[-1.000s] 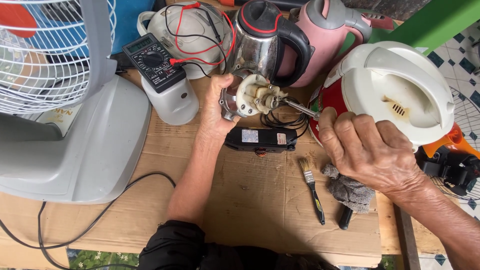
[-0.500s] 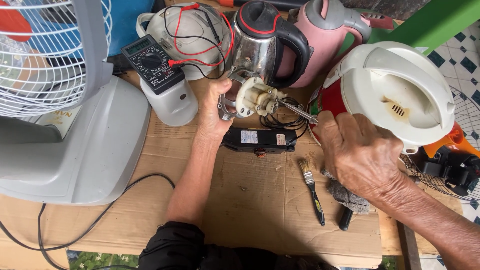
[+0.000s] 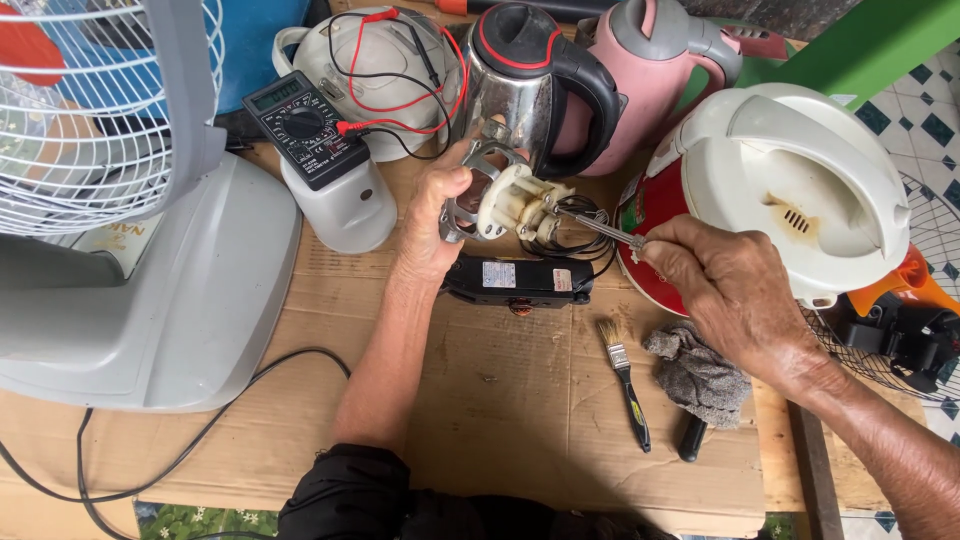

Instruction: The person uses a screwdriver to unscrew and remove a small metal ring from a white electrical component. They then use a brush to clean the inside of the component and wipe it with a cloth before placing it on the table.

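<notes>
Motor assembly (image 3: 505,205), a cream plastic core in a grey metal bracket, is held raised above the cardboard sheet (image 3: 500,400) that covers the wooden bench, just in front of the steel kettle (image 3: 530,85). Left hand (image 3: 432,225) is closed around the bracket's left side, thumb up over its top edge, so the assembly sits at that hand's fingertips, to the right of the palm. Right hand (image 3: 725,295) is closed on a thin metal tool (image 3: 598,227) pinched at thumb and forefinger; the tool's tip meets the right face of the assembly, which therefore lies to the left of this hand, a tool's length away. Directly under the assembly rests a black rectangular unit (image 3: 515,282) with loose black wires beside it. Room to the rear is tight: the steel kettle, a pink kettle (image 3: 655,65) and a multimeter (image 3: 305,125) perched on a white appliance (image 3: 340,205) stand close behind. A white-lidded cooker (image 3: 790,190) bounds the right side, touching distance from the right hand; a grey fan base (image 3: 170,290) bounds the left. Open cardboard extends toward the near edge, interrupted only by a small brush (image 3: 625,375) and a grey rag (image 3: 700,370) below the right wrist.
</notes>
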